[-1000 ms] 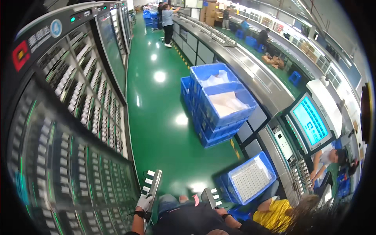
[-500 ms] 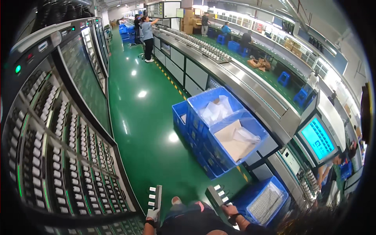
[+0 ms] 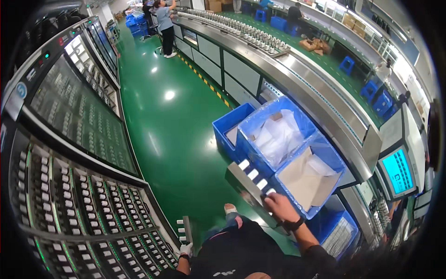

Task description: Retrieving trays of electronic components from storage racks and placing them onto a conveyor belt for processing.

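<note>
My right hand (image 3: 282, 208), bare and with a dark band at the wrist, is closed on the near end of a long grey bar (image 3: 242, 182). Several white blocks (image 3: 253, 174) stand in a row along that bar. It tilts up and away to the left, in front of the blue bins. Low at the left, my gloved left hand (image 3: 186, 249) grips a second grey bar (image 3: 188, 229), with white blocks (image 3: 180, 229) along its left side. This bar points away from me, close to the rack. Both sets of fingers are partly hidden.
A tall rack (image 3: 107, 218) full of white blocks lines my left, with glass-doored cabinets (image 3: 83, 107) beyond. Blue bins (image 3: 260, 153) with plastic liners stand at right by a steel conveyor (image 3: 316, 88). A screen (image 3: 398, 172) is at far right. A person (image 3: 166, 28) stands down the aisle.
My right hand has risen and moved forward with its bar, now in front of the bins. My left hand and its bar stay low by the rack. The whole view has shifted.
</note>
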`<state>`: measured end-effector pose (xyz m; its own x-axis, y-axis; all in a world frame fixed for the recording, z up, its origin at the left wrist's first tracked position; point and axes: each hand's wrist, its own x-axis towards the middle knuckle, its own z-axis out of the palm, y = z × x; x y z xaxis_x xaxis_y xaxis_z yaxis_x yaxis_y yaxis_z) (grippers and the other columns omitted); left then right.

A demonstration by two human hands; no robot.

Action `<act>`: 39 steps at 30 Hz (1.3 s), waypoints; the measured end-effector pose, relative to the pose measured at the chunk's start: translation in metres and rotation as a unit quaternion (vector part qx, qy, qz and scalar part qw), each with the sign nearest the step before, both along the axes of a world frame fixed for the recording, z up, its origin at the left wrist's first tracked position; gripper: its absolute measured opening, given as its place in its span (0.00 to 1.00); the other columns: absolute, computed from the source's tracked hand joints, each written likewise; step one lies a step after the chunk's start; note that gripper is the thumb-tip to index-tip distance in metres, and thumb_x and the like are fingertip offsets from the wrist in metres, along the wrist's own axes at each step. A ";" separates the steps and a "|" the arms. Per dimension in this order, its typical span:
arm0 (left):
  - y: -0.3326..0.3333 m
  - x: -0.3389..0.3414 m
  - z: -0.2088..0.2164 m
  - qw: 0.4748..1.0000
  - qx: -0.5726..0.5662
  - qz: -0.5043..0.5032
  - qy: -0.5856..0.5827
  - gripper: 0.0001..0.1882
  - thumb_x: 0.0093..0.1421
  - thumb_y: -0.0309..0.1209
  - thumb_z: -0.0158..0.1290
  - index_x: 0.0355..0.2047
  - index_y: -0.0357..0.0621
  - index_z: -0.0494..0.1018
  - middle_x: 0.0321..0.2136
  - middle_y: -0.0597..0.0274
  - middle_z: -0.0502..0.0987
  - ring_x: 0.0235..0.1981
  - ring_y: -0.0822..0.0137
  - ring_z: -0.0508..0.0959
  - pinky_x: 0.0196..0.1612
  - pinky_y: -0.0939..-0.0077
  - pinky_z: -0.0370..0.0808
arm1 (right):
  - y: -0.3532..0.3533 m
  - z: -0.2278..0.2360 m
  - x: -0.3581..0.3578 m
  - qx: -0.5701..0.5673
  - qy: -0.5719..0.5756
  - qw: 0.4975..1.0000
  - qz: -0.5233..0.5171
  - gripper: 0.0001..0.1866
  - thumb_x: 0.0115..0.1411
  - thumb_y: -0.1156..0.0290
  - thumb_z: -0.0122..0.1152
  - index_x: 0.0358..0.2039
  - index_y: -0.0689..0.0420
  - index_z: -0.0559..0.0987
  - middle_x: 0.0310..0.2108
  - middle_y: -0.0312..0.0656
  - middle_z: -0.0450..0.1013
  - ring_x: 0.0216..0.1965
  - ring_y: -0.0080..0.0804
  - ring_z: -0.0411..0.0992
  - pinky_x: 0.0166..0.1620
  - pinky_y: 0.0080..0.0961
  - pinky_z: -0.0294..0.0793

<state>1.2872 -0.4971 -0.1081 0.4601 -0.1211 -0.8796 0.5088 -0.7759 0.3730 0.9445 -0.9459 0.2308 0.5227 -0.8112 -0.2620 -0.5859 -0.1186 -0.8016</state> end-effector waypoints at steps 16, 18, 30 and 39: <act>-0.225 0.312 -0.041 0.992 0.003 -0.091 -0.088 0.15 0.60 0.36 0.64 0.36 0.33 0.83 0.30 0.57 0.83 0.31 0.63 0.81 0.35 0.62 0.76 | -0.289 0.096 0.232 -0.019 0.022 0.964 -0.264 0.13 0.70 0.65 0.57 0.47 0.62 0.79 0.22 0.29 0.70 0.22 0.16 0.66 0.25 0.20 0.64; -0.268 0.358 -0.043 0.967 -0.009 -0.212 -0.144 0.19 0.58 0.42 0.63 0.28 0.33 0.82 0.22 0.54 0.81 0.24 0.59 0.80 0.32 0.59 0.74 | -0.327 0.078 0.256 -0.046 0.065 0.955 -0.287 0.16 0.68 0.63 0.59 0.45 0.64 0.80 0.23 0.39 0.75 0.24 0.27 0.74 0.28 0.28 0.72; -0.565 0.570 -0.029 0.893 0.071 -0.358 -0.264 0.28 0.54 0.53 0.62 0.39 0.37 0.84 0.39 0.38 0.85 0.46 0.40 0.84 0.52 0.49 0.79 | -0.375 0.038 0.274 -0.160 0.211 0.849 -0.458 0.13 0.53 0.67 0.63 0.36 0.61 0.81 0.28 0.57 0.79 0.32 0.58 0.79 0.38 0.45 0.77; -0.892 0.652 -0.011 0.786 -0.054 -0.575 -0.222 0.27 0.56 0.52 0.62 0.44 0.42 0.84 0.39 0.43 0.86 0.46 0.45 0.85 0.52 0.55 0.79 | -0.390 0.064 0.312 -0.145 0.256 0.765 -0.573 0.12 0.50 0.64 0.66 0.35 0.53 0.83 0.26 0.51 0.80 0.31 0.55 0.80 0.36 0.47 0.78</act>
